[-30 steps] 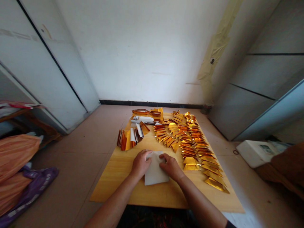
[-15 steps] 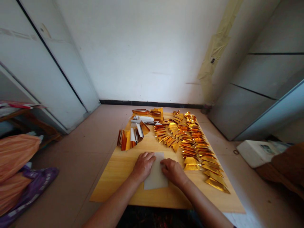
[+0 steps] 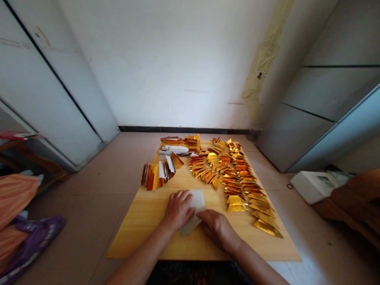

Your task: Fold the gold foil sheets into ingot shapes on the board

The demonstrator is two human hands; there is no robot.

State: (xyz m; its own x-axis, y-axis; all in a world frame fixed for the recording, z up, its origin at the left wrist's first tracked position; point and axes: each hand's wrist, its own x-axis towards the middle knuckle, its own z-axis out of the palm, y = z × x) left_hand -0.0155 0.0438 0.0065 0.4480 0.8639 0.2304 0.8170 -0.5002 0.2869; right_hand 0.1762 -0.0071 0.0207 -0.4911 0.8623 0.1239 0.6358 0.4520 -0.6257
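A sheet of paper [image 3: 196, 199], pale grey on the side facing up, lies on the wooden board in front of me, its lower right corner folded over at a slant. My left hand [image 3: 179, 209] rests on the sheet's left side with fingers laid down and the thumb apart, near the fold. At the sheet's right edge, my right hand [image 3: 218, 228] has thumb and forefinger pinched at the folded part; its other fingers are curled under. To the right, rows of folded gold foil paper pieces [image 3: 237, 202] overlap one another.
Bent stacks of gold foil sheets [image 3: 152, 177] stand at the board's left, with a white packet [image 3: 175, 149] behind them. The wooden board [image 3: 133, 233] ends close to my body. Orange and purple bags [image 3: 38, 233] lie left; a white box [image 3: 310, 186] sits right.
The sheet's lower right corner has been folded in toward the left. My right hand has moved down and slightly left with it, while my left thumb has come out beside the fold.
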